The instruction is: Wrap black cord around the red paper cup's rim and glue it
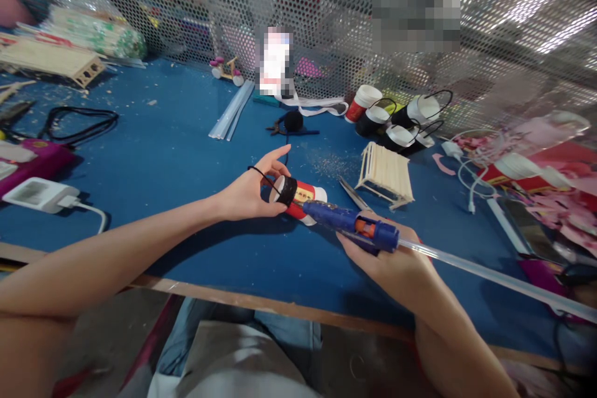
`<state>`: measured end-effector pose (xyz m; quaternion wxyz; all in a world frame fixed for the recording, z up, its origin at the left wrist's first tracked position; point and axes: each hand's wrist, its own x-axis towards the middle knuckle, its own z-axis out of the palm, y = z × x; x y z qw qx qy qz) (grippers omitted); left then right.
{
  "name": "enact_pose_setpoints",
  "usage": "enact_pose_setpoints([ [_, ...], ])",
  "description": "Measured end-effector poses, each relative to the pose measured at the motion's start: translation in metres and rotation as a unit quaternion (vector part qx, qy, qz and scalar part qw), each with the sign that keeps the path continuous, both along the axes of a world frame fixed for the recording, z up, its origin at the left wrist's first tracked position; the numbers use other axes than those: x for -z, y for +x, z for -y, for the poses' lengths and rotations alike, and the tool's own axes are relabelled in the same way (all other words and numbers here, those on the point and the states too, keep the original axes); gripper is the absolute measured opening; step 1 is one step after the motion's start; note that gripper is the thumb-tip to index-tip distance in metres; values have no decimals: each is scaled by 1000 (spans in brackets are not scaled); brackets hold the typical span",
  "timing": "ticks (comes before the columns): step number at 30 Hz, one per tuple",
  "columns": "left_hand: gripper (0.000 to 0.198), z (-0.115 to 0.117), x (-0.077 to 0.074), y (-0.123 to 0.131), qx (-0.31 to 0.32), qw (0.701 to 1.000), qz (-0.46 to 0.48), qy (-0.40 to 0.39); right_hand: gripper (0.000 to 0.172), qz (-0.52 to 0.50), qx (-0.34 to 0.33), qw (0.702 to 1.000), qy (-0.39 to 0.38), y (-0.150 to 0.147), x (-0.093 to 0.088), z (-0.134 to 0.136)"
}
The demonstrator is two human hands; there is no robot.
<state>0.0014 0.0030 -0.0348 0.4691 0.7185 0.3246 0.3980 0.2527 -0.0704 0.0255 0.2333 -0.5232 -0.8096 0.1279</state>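
Glue gun [333, 217] sits gripped in the right hand [396, 264], aimed at the cup [305, 194]. The left hand's [252, 191] fingers hold the cup tipped sideways; best keep it steady, glue thin, cord [289, 189] free of the ball [293, 119].

I can read no text here. The yellow label [305, 196] on my cup [295, 211] bears dark characters, too small to make out.

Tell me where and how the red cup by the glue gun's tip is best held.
Probably by its black-wrapped end, from the left, as the left hand does: the red cup is tipped sideways, that end leftward, and the glue gun occupies the right.
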Motion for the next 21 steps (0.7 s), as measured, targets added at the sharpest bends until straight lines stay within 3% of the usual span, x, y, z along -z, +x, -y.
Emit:
enact_pose_setpoints([
  [21,97,-1,0,0,-6,1000,8,8,12,8,0,1000,21,1,4,1],
])
